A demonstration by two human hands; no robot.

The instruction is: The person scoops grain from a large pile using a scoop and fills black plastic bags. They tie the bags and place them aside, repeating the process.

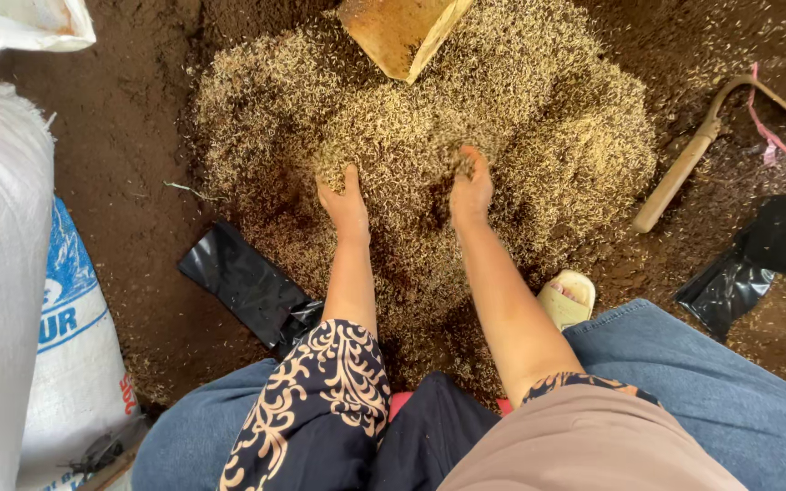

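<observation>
- Soil (pixel 129 136) covers the ground, dark brown, all around.
- Husk pile (pixel 520 100) lies on the soil ahead of the knees, pale and loose.
- White sacks (pixel 2 300) stand at the left edge.
- Black bag (pixel 243 282) lies flat just left of the left forearm; another black bag (pixel 766 255) lies at the right.
- Hoe (pixel 684 168) rests right of the pile, handle pale.
- Wooden scoop (pixel 398 32) sits at the pile's far edge.
- Left hand (pixel 346 205) presses flat into the husks, fingers together and half buried.
- Right hand (pixel 471 186) is cupped, fingers curled around a clump of husks.
</observation>
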